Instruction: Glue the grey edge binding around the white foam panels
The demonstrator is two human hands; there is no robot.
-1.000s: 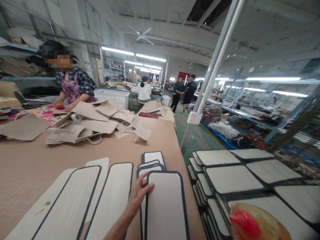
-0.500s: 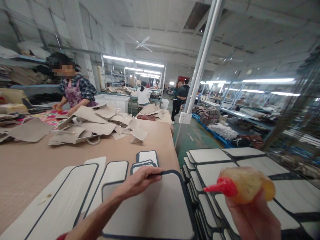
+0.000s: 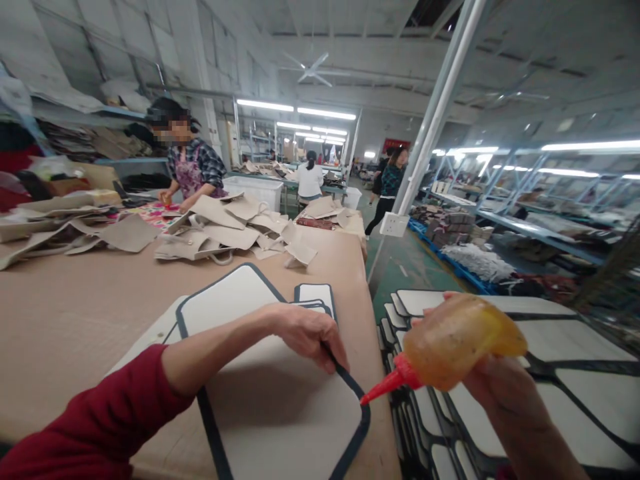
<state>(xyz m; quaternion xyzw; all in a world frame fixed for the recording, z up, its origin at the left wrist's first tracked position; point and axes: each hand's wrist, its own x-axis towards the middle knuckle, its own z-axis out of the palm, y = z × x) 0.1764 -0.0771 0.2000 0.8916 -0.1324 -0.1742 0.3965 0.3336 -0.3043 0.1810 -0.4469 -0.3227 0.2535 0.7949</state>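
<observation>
My left hand (image 3: pixel 313 337) grips the dark-bordered edge of a pale panel (image 3: pixel 290 407) with rounded corners, fingers closed over its upper right side. The panel lies turned at an angle on the brown table. In my right hand (image 3: pixel 500 383) is a squeeze bottle (image 3: pixel 460 340) of amber fluid, tipped so its red nozzle (image 3: pixel 383 387) points down and left. The nozzle tip is at the panel's dark border near its right corner; whether it touches I cannot tell. Smaller bordered panels (image 3: pixel 316 293) lie just behind my left hand.
Stacks of dark-edged pale panels (image 3: pixel 560 407) stand at the right. Beige bag pieces (image 3: pixel 225 233) are heaped across the table (image 3: pixel 95 300). A co-worker (image 3: pixel 193 163) stands at the far left side. A metal post (image 3: pixel 425 133) with a socket box (image 3: pixel 394 225) rises beyond the table's right edge.
The panel under my left hand has been turned to an angle. My right hand has brought the bottle left, tilting its nozzle down to the panel's border. The view has swung left.
</observation>
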